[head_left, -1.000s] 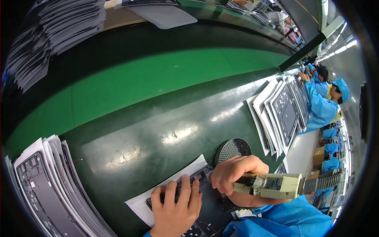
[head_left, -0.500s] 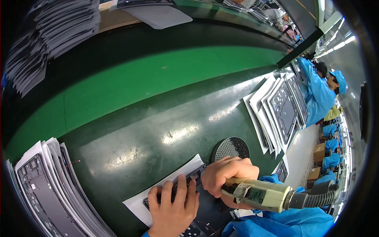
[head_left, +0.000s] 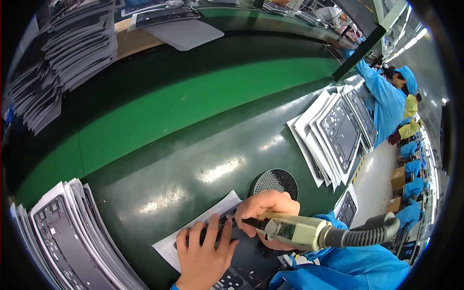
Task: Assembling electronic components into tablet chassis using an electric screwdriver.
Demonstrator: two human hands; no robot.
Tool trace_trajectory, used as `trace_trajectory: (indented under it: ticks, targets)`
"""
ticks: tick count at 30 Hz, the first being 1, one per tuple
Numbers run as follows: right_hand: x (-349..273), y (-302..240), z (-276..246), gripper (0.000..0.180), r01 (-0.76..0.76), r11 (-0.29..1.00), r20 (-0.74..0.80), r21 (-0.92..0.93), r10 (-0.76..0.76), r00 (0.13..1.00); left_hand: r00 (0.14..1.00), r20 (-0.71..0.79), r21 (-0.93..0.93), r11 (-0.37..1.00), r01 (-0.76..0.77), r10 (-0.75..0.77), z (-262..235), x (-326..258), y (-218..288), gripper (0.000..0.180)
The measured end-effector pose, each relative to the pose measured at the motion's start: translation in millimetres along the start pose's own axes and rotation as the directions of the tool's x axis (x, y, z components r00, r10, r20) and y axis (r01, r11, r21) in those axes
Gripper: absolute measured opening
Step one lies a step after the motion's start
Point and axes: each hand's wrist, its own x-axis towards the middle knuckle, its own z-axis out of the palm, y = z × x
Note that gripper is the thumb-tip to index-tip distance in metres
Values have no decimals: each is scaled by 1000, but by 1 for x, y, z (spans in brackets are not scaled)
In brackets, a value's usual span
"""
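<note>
In front of me a black tablet-like housing [head_left: 251,263] with small light parts lies on a white sheet [head_left: 165,247], partly hidden by my hands. My left hand [head_left: 205,253] rests on its far left part, fingers spread. My right hand [head_left: 265,207] is wrapped round a cream-coloured electric screwdriver [head_left: 305,232] with a ribbed grey cable sleeve. Its tip is hidden behind my hand, near the housing's far edge. Just beyond my right hand stands a round dish [head_left: 274,182] with a gridded bottom, holding many tiny dark screw-like pieces.
Stacked housings with white sheets [head_left: 67,237] stand at the left; another such stack [head_left: 338,130] lies at the right. Across the green belt [head_left: 159,104] is a tall pile of grey sheets [head_left: 84,53]. A co-worker in blue [head_left: 386,104] works beyond the right stack, beside a dark post [head_left: 360,53].
The whole view has shifted slightly. My right hand and the screwdriver have turned a little and are slightly farther left in view. My left hand stays on the housing. The co-worker's arm now reaches out.
</note>
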Motion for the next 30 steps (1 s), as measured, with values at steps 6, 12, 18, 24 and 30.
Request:
trace_trajectory:
  ticks: [6, 12, 18, 24, 30]
  targets:
    - [2, 1, -10, 54, -46, 999, 125, -15, 48, 991, 998, 67, 31, 999, 6, -8, -10, -11, 1, 49]
    - [-4, -26, -24, 29, -96, 969, -14, 228, 102, 995, 999, 39, 67, 997, -25, 22, -3, -13, -4, 46]
    - [-9, -22, -72, 108, -6, 920, -89, 391, 45, 995, 998, 56, 26, 1000, 4, -5, -5, -12, -4, 45]
    - [-6, -13, -69, 111, 36, 912, -60, 409, -13, 998, 997, 68, 74, 997, 32, -37, 5, -23, -8, 42]
    - [-10, -4, -64, 116, 61, 928, -163, 367, 0, 987, 993, 113, 82, 996, 23, -32, 8, -26, -11, 41]
